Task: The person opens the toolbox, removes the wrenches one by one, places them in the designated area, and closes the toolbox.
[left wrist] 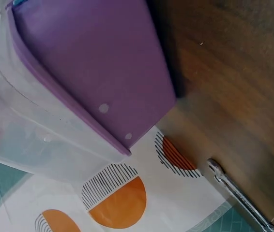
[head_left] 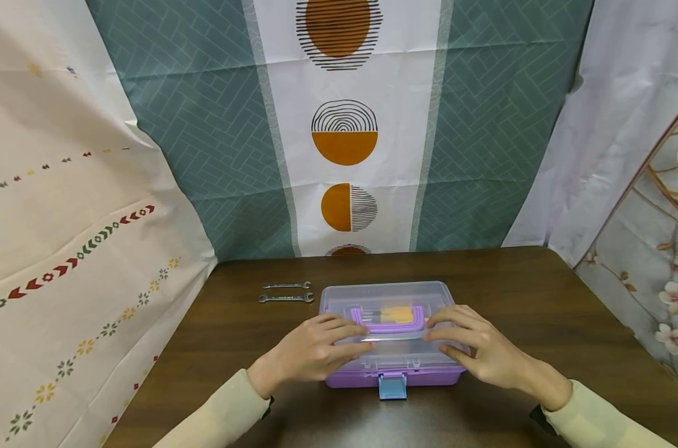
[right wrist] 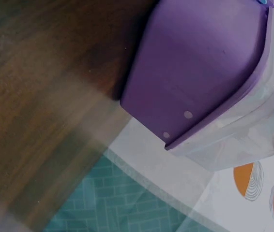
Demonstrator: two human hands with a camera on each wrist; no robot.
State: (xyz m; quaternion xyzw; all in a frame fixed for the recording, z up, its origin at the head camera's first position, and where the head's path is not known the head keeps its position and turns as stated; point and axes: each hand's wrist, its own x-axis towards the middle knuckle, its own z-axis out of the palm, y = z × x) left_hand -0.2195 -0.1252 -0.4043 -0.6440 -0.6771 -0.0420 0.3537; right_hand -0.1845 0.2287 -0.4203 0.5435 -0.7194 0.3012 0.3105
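A plastic storage box (head_left: 361,379) with a purple base and a see-through lid (head_left: 339,300) sits on the table. Its blue latch (head_left: 392,387) hangs flipped down at the front. A purple handle (head_left: 391,327) lies on top of the lid, and something yellow (head_left: 396,313) shows there too. From the left, my left hand (head_left: 316,348) reaches over the lid, fingers extended along it. My right hand (head_left: 481,348) is at the lid's right side with its fingers loosely spread. The purple wall (left wrist: 98,63) fills much of the left wrist view, where only edges of the hand appear.
Two metal wrenches, a smaller one (head_left: 287,285) behind a larger one (head_left: 286,298), lie left of the box. Patterned cloth (head_left: 361,155) hangs behind the dark wooden table (head_left: 518,298), with more fabric (head_left: 81,249) along its left side.
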